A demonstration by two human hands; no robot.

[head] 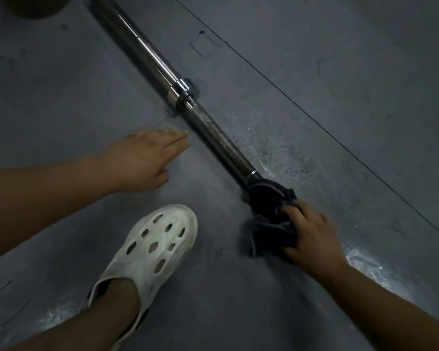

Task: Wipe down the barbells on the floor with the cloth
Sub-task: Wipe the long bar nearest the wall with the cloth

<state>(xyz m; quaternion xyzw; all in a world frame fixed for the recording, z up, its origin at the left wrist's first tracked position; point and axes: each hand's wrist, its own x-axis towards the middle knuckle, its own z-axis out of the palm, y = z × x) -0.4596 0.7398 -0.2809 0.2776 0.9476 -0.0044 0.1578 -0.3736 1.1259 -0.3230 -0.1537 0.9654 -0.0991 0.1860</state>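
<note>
Gripping the cloth (269, 219) in the right hand (312, 236), bunched round the barbell (221, 140) at the fingertips. Lying on the floor (340, 72), running away up-left from that hand. Holding the left hand (145, 158) flat, empty, fingertips near the barbell; shoe (160, 244) below it.

Silver barbell (221, 138) (speckled shaft), dark navy cloth (269, 216), off-white perforated clog (160, 244), grey floor (340, 72)

The grey floor (314, 59) carries 1 barbell (221, 138) lying diagonally, 1 white clog (160, 239) near it, and wet patches (284, 153) alongside the bar.
</note>
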